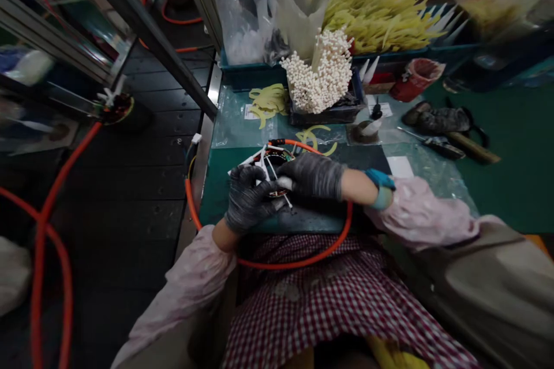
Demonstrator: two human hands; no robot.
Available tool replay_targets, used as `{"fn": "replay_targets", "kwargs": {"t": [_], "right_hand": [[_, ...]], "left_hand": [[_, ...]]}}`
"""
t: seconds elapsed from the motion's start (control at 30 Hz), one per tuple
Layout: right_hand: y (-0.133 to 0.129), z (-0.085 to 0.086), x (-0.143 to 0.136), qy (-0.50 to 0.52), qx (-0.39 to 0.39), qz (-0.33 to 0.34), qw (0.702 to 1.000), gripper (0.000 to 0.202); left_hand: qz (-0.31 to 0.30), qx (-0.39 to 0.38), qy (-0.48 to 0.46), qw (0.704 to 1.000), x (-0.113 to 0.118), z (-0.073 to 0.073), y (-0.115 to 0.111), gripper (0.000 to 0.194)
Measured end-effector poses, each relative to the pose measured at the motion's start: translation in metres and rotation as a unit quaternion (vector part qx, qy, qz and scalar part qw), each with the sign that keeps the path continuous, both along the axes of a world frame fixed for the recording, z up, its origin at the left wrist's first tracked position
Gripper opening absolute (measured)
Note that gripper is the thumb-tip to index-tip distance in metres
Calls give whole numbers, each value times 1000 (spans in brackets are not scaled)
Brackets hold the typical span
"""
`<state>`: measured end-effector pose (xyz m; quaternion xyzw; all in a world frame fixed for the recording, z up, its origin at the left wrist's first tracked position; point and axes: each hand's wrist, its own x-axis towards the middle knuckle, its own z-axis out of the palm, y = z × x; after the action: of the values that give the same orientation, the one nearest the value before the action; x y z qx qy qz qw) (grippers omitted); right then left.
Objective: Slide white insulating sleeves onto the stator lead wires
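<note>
Both my hands wear dark grey gloves and meet at a round wired part (279, 159) with a dark centre and thin white strips across it. My left hand (250, 196) grips its left side, fingers bent around the white pieces. From the right, my right hand (312, 176) closes on the part's right edge, with pale fingertips near the middle. An orange cable (298, 266) loops from the part around below my hands. Several yellow curved strips (315, 137) lie just behind the part.
Behind stand a black box (326, 116) of white-tipped sticks, a heap of yellow strips (381, 11) and plastic bags (296, 8). Tools, among them a wooden-handled one (474, 147), lie at the right. A metal post (147, 31) rises at the left.
</note>
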<state>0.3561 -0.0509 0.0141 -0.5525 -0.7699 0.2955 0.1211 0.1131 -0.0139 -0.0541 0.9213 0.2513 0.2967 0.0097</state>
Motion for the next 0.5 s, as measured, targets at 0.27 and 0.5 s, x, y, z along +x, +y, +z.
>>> {"fn": "replay_targets", "kwargs": {"t": [0.27,0.5], "right_hand": [[14,-16,4,180,15,10,983,19],[-11,-17,12,379,-5,-2,925,28]], "left_hand": [[-20,-9,-19,1000,0,-1,2,26],[9,-20,5,1000,-1,-1,0,27]]}}
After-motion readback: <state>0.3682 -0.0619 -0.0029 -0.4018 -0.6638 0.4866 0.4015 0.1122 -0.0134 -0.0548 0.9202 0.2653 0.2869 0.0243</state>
